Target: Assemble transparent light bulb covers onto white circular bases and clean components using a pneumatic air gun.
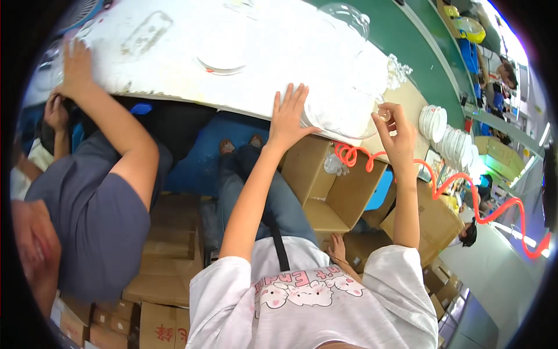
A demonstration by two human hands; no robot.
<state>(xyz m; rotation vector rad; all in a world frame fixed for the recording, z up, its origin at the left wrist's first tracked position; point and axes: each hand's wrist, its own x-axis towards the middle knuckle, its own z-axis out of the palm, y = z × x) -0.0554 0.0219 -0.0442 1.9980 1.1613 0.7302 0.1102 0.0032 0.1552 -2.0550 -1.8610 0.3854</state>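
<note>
the right hand (401,137) is bent into a narrow grip, thumb and fingertips pinching a small clear round piece (383,115) just off the right end of the white worktop (168,75). the left hand (287,121) has a wide grip, fingers spread and thumb out, laid at the worktop's near edge beside a large clear round shell (340,115), whose thumb side seems to touch it. that shell lies at the near right corner; its outline is faint against the white. both clear things look like thin plastic: probably light, fairly stiff, smooth enough to slip, and apt to crack or scratch if squeezed. the small piece is best taken by its rim, between thumb and fingertips; the shell by its edge, with a spread, gentle hold. a red coiled hose (493,216) hangs near the right forearm.
</note>
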